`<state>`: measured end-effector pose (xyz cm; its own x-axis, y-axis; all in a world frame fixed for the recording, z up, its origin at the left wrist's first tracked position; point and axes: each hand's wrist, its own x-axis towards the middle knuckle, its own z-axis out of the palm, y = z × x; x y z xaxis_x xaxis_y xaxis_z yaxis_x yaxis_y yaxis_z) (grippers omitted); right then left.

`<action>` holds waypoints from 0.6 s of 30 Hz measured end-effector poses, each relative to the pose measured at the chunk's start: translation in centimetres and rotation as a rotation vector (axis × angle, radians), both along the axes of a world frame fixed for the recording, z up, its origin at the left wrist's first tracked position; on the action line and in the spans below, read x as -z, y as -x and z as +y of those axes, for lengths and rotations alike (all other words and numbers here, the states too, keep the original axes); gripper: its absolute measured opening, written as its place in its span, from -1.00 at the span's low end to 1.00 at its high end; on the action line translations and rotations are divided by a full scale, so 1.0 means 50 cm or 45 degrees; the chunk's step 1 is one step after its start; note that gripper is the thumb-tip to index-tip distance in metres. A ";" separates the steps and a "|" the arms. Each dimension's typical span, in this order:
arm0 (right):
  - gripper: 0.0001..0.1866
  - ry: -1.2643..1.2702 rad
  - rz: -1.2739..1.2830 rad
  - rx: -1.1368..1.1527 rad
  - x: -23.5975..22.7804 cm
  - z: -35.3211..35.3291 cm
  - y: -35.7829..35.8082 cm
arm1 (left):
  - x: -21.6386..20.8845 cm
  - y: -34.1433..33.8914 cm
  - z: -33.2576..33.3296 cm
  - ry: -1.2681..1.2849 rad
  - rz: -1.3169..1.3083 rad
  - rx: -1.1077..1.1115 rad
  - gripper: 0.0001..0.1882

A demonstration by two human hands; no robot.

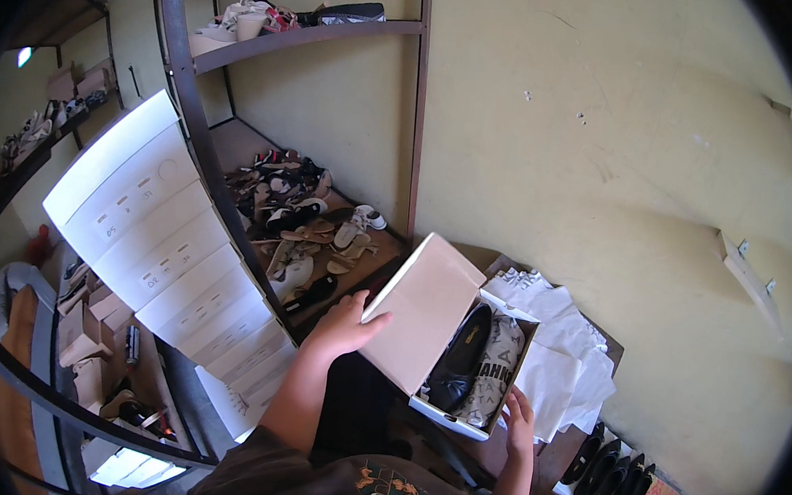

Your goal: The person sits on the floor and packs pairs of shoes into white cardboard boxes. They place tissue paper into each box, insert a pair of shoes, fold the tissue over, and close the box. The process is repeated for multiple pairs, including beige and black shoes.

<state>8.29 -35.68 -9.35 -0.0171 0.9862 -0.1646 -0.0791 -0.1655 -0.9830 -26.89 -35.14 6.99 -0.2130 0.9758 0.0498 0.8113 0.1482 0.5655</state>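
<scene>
An open shoebox (450, 422) rests in front of me on a brown surface, its lid (424, 310) swung up to the left, tan inside. One black shoe (457, 364) lies in the box beside a bundle wrapped in printed white paper (496, 367). With its fingers round the lid's left edge, my left hand (345, 325) holds the lid. My right hand (519, 419) grips the box's right side near the front corner; part of its fingers is hidden behind the wall.
White paper sheets (568, 363) lie right of the box. Black shoes (604, 469) stand in rows at the lower right. To my left rises a tall stack of white shoeboxes (164, 239). Behind it, a metal rack (314, 46) holds sandals and shoes (279, 192). A wooden bracket (749, 275) juts from the wall.
</scene>
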 end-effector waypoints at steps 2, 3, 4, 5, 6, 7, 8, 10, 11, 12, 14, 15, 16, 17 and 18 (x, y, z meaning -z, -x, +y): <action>-0.49 -0.005 0.024 0.007 -0.006 -0.012 -0.002 | -0.031 -0.032 0.000 -0.072 -0.268 0.183 -0.40; -0.47 -0.008 0.033 0.014 -0.008 -0.015 -0.006 | -0.046 -0.053 0.000 -0.107 -0.404 0.279 -0.47; -0.42 -0.013 0.094 -0.002 -0.003 -0.014 -0.014 | -0.065 -0.092 -0.006 -0.248 -0.396 0.409 -0.64; -0.38 -0.016 0.158 -0.029 0.006 -0.012 -0.018 | -0.054 -0.115 -0.004 -0.332 -0.473 0.573 -0.68; -0.33 -0.020 0.221 -0.052 0.011 -0.013 -0.023 | -0.042 -0.144 0.004 -0.368 -0.481 0.723 -0.70; -0.28 0.015 0.254 -0.076 0.006 -0.019 -0.021 | -0.027 -0.173 0.009 -0.391 -0.488 0.868 -0.71; -0.22 0.046 0.284 -0.090 -0.011 -0.024 -0.017 | -0.011 -0.206 0.011 -0.333 -0.468 0.948 -0.71; -0.10 0.067 0.360 -0.180 -0.023 -0.026 -0.018 | 0.032 -0.262 0.008 -0.275 -0.310 1.073 -0.69; -0.09 0.070 0.438 -0.193 -0.021 -0.026 -0.019 | 0.064 -0.282 0.006 -0.282 -0.173 1.112 -0.66; -0.10 0.058 0.478 -0.231 -0.016 -0.023 -0.023 | 0.114 -0.297 0.006 -0.178 0.025 1.027 -0.60; -0.15 0.042 0.506 -0.214 -0.012 -0.025 -0.032 | 0.143 -0.322 0.005 0.068 0.211 1.009 -0.52; -0.18 0.039 0.495 -0.168 -0.012 -0.028 -0.029 | 0.153 -0.326 0.006 0.136 0.201 1.001 -0.50; -0.20 0.035 0.485 -0.123 -0.013 -0.030 -0.025 | 0.162 -0.324 0.013 0.136 0.201 0.946 -0.45; -0.22 0.035 0.416 -0.121 -0.017 -0.032 -0.020 | 0.175 -0.315 0.025 0.137 0.201 0.887 -0.41; -0.22 0.036 0.348 -0.123 -0.024 -0.034 -0.014 | 0.185 -0.304 0.034 0.138 0.201 0.824 -0.36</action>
<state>9.00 -37.41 -8.17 -0.1585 0.9730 -0.1680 -0.3231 -0.2119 -0.9224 -11.71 -33.44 -2.27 0.4182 0.9054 -0.0733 0.8273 -0.3463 0.4423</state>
